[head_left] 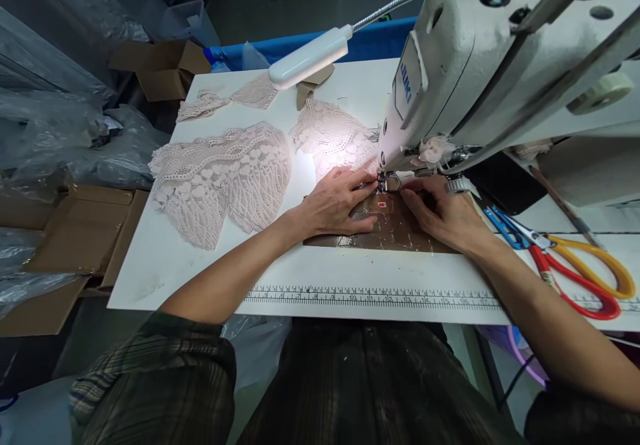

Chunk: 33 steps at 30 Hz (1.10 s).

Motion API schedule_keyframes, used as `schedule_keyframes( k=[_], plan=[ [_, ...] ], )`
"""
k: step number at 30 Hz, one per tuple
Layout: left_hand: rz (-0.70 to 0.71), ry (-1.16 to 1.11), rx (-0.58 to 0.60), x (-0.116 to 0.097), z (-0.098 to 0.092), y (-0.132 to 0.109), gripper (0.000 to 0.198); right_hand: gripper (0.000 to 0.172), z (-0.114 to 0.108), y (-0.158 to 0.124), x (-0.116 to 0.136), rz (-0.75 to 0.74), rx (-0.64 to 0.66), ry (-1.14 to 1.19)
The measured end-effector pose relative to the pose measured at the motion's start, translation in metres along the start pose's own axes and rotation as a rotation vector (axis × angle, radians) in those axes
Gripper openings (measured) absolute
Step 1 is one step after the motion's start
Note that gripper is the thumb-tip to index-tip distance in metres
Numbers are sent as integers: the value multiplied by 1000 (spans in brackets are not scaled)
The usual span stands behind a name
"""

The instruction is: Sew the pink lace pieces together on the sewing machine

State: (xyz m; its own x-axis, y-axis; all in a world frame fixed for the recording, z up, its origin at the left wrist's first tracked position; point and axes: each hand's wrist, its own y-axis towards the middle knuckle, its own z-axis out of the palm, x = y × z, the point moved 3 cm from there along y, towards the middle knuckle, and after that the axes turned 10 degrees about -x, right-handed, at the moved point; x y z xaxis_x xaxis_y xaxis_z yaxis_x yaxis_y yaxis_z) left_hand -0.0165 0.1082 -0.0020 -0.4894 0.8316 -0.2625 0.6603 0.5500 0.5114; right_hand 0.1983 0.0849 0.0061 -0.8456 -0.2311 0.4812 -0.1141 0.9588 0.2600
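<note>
My left hand (pixel 336 203) lies flat with its fingers spread, fingertips at the left of the presser foot (pixel 389 183). Its upper fingers rest on the near edge of a pale pink lace piece (pixel 335 131), and its thumb lies on the brown plate (pixel 395 228). To the right of the foot, my right hand (pixel 443 210) is closed, thumb and forefinger together low over the plate; what they pinch is too small to make out. The white sewing machine (pixel 430 78) stands over both hands and hides part of the lace.
More lace pieces (pixel 225 171) lie on the left of the white table (pixel 150 268). A lamp (pixel 310 58) hangs above. Orange-handled and red-handled scissors (pixel 575 265) lie right, near a black phone (pixel 507 185). A ruler strip (pixel 370 296) runs along the front edge. Cardboard boxes (pixel 83 228) stand left.
</note>
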Motion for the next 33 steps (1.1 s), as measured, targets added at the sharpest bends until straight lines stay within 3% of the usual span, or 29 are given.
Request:
schedule_keyframes(
  k=[6,11,17,26,29,33],
  plan=[
    [-72,-12,60,5,0,0,45,35,-2,-4,-4,57,-76,96],
    [-82,11,72,1,-3,0,45,36,-1,-3,-9,67,-99,103],
    [-141,101,126,-1,-4,2,61,35,2,-2,-11,88,-94,117],
    [-376,272,196,-25,-14,-1,66,18,-8,13,-16,404,26,533],
    [-367,310,195,-27,-22,3,58,17,-13,17,-12,402,61,565],
    [-307,351,158,-12,-34,8,39,18,-9,15,-14,393,68,571]
  ],
)
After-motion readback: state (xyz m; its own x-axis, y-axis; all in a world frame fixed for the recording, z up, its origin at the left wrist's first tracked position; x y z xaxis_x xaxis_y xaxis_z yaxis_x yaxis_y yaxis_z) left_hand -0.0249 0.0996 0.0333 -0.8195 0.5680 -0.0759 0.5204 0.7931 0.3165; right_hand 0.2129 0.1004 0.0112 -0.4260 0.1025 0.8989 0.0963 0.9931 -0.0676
